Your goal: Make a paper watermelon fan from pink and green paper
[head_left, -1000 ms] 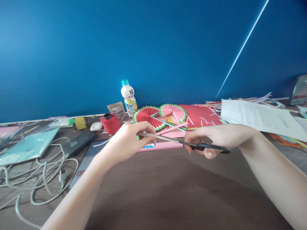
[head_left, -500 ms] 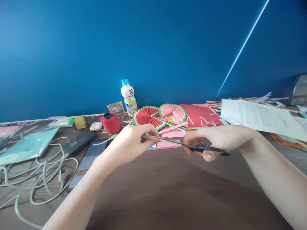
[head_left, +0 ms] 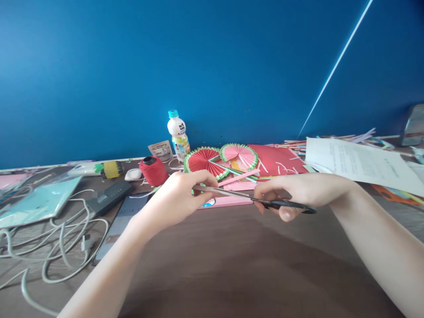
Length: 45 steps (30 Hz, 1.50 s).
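My right hand (head_left: 288, 194) grips a pair of scissors (head_left: 288, 205) by its black handles, the blades pointing left. Between the thumb and fingers of my left hand (head_left: 188, 192) is a thin pale paper strip (head_left: 200, 189). The scissors' blades run up to this strip, and the tips reach my left fingers; whether the blades are apart is hard to make out. Both hands are above the table. Just behind them lie a red pleated paper fan with a green edge (head_left: 202, 161), a smaller pink one (head_left: 239, 154) and pink paper strips (head_left: 240, 177).
A bottle (head_left: 179, 137) stands by the blue wall (head_left: 212, 66), near a red thread spool (head_left: 153, 171). To the left are a phone (head_left: 122, 225), a black box (head_left: 111, 197) and tangled white cables (head_left: 62, 247). Red paper (head_left: 280, 158) and printed sheets (head_left: 361, 165) lie right.
Almost nothing differs. My hands and the scissors have shifted very slightly left and up; both grips are the same.
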Available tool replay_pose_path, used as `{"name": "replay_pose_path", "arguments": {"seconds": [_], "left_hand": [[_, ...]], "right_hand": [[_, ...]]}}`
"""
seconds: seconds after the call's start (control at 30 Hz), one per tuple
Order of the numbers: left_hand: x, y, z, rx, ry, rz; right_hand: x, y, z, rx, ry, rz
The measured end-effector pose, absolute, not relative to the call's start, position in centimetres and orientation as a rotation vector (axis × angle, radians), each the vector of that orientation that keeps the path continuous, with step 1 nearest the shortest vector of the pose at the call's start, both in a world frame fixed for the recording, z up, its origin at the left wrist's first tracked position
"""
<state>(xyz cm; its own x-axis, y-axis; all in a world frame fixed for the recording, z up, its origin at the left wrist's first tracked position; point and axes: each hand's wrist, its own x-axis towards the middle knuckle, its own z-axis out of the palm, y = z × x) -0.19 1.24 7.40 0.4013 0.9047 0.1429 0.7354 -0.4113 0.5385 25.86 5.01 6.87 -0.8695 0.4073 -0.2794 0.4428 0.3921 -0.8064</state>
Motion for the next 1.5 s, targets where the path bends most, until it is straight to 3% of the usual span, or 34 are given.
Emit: {"name": "replay_pose_path", "arguments": {"seconds": [1.13,1.5], "left_hand": [[-0.36,1.28,7.16,2.290,1.410,0.652],[-0.37,1.22,7.26,2.310,1.390,0.674]], "right_hand": [[26.36,4.99,6.68,0.893,2.576,-1.645],[26.06,4.90,7.12,0.933,2.612,-1.513]]}}
